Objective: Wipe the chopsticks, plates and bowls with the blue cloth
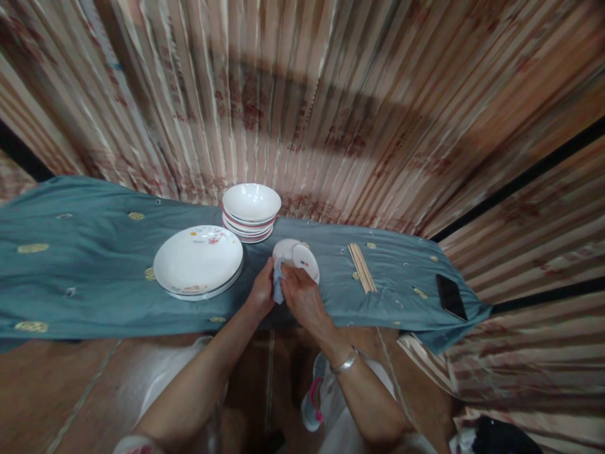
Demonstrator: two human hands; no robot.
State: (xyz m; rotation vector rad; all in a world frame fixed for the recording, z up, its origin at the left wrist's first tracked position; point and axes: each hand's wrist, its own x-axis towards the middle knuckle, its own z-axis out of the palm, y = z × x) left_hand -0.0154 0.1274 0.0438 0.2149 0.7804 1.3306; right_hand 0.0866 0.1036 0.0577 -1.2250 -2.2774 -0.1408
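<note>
My left hand [262, 290] grips the near left edge of a small white dish [285, 247] at the middle of the table. In my right hand [302, 295] is a bunched light-blue cloth [278, 287], pressed against that dish between both hands. Right beside it, partly behind my right fingers, lies another small white dish [307, 260] with a dark-red mark. My hands and the cloth cover the near part of the held dish. A stack of large white plates [198, 258] with a floral print rests left of my hands. Behind it stand stacked white bowls [251, 205] with red bands.
Several light wooden chopsticks [362, 268] lie to the right of the dishes. A black phone [450, 296] is near the right end of the teal cloth-covered table [104, 252]. A pleated curtain [283, 94] hangs directly behind, and dark poles [529, 180] flank the table.
</note>
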